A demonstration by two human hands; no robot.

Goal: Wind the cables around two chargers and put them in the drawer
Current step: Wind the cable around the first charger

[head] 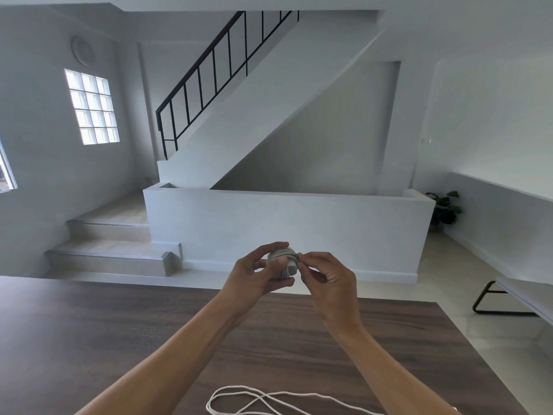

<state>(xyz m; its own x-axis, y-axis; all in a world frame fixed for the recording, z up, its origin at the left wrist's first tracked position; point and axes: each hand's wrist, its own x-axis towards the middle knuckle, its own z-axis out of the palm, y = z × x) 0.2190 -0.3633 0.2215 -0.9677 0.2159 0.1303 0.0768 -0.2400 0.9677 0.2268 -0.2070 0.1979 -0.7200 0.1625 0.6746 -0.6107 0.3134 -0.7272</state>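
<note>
Left hand (254, 275) grips wound charger (281, 262) | right hand (327, 280) pinches its cable end (296, 257) | I judge: light, springy, hold across coils

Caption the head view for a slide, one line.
Left hand holds a cable-wound charger, right hand pinches its cable; a second cable lies loose on the table.

Both bare forearms reach forward and converge, the left grip (254, 275) curled round a cable-wound charger (281, 259) with its thumb across the front and fingers over the top, the right grip (329, 280) pinching the charger's right edge between thumb and forefinger, other fingers folded.
</note>
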